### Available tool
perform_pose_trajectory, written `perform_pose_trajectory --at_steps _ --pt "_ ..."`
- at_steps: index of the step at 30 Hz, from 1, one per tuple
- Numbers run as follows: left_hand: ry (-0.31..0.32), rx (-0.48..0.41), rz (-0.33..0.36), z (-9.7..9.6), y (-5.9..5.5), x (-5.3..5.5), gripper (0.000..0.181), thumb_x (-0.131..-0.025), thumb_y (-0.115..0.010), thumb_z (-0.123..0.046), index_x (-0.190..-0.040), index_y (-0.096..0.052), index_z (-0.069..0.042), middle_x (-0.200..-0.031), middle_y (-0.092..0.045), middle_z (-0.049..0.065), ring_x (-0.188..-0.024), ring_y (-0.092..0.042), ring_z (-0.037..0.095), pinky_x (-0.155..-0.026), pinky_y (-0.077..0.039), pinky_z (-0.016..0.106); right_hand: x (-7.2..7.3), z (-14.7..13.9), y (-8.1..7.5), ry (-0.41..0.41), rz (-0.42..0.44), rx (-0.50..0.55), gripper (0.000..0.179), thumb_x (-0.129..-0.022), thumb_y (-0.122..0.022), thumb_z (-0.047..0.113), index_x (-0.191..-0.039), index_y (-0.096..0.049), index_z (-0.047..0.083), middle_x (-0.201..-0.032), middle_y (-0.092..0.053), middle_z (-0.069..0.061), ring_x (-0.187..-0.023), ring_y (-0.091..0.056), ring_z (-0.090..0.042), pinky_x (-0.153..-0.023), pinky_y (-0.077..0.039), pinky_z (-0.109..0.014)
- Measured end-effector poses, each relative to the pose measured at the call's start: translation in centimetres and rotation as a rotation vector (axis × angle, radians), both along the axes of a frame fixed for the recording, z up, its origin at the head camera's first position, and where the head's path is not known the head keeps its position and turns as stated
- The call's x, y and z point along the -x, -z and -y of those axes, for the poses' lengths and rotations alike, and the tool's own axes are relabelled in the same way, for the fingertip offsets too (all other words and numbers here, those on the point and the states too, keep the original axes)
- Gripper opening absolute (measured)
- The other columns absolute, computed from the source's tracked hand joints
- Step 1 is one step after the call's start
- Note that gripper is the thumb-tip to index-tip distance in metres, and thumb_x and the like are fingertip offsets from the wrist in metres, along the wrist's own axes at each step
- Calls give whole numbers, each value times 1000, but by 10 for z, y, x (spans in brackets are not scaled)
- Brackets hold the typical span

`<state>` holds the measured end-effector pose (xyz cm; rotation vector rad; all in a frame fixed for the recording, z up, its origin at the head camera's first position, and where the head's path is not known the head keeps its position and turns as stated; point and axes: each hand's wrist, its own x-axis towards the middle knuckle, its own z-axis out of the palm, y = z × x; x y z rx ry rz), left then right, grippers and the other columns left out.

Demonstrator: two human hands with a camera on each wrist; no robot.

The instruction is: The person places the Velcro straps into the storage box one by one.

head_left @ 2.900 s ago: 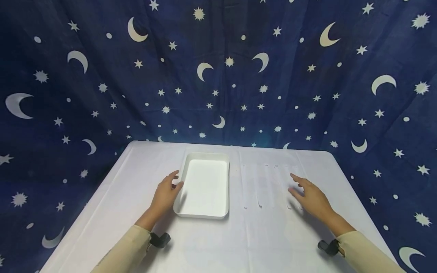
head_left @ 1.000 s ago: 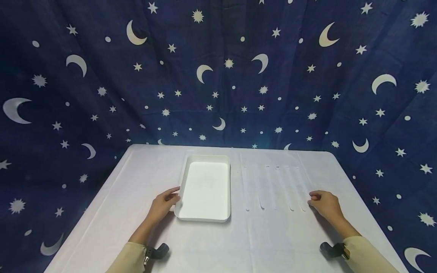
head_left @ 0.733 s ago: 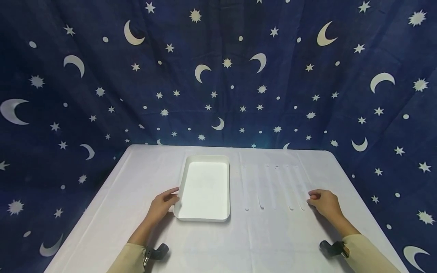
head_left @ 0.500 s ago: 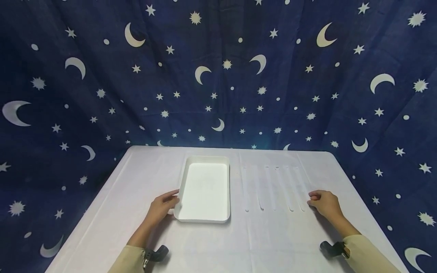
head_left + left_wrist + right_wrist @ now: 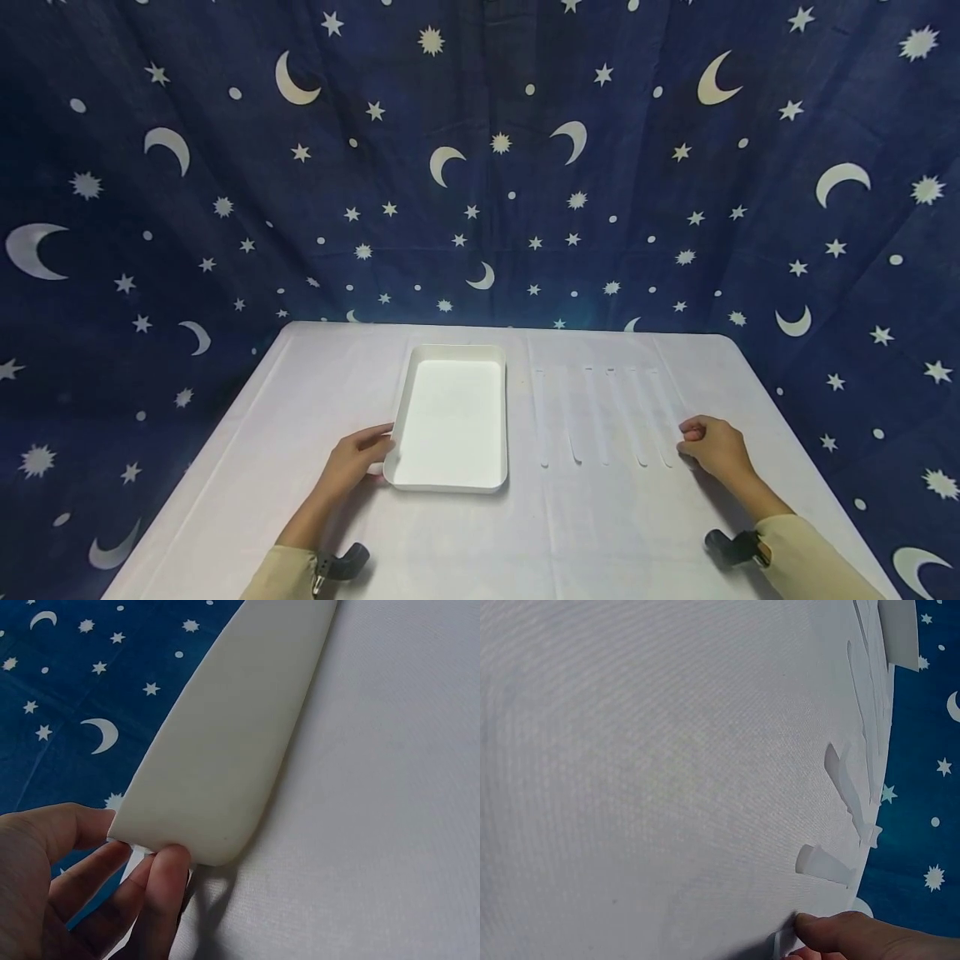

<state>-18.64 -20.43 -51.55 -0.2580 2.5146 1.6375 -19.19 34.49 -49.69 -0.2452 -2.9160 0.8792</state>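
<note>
My left hand [image 5: 352, 458] holds the near-left corner of a shallow white tray [image 5: 501, 417]. In the left wrist view, the thumb and fingers close on the tray wall [image 5: 217, 742] at that corner. Several thin white strips, paper-like, lie side by side on the cloth right of the tray; one strip [image 5: 573, 448] has a curled near end. My right hand [image 5: 716, 450] is at the rightmost strip, thumb and fingertips drawn together. The right wrist view shows that strip's end [image 5: 784, 941] at the fingertips, most of it outside the picture.
A white cloth covers the table [image 5: 337, 358]. Behind it and at both sides hangs a dark blue curtain [image 5: 390, 175] with moons and stars. A black wrist mount [image 5: 347, 562] sits on the left sleeve, and another mount [image 5: 731, 548] on the right.
From hovering apart, my left hand has come down to grip the tray's corner, and my right hand has moved right and down to the rightmost strip. Over the last second both barely move.
</note>
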Motion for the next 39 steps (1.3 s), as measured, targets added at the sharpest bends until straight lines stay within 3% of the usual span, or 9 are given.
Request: perform_pose_trajectory --at_steps 9,26,39 --pt "-9 3 -4 -3 0 -1 48 -92 -66 -27 -135 -59 -5 -126 -63 24 -100 -70 33 -63 -63 32 3 -3 1 -25 -16 -7 25 -73 -75 1 -94 -64 -10 -74 -65 -10 -67 -57 -19 -52 -45 -26" --pt "-24 -1 -6 -4 2 0 46 -92 -65 -25 -134 -59 -6 -123 -65 22 -96 -70 29 -62 -63 32 5 -4 -4 -46 47 -4 30 -79 -69 7 -101 -62 -12 -73 -62 -9 -64 -54 -18 -51 -44 -26" --pt "-35 24 8 -7 -3 -3 47 -93 -64 -27 -135 -58 -6 -125 -64 23 -98 -70 31 -61 -62 32 13 -11 -5 -84 100 2 31 -79 -67 9 -101 -64 -12 -73 -61 -7 -65 -54 -18 -54 -43 -27"
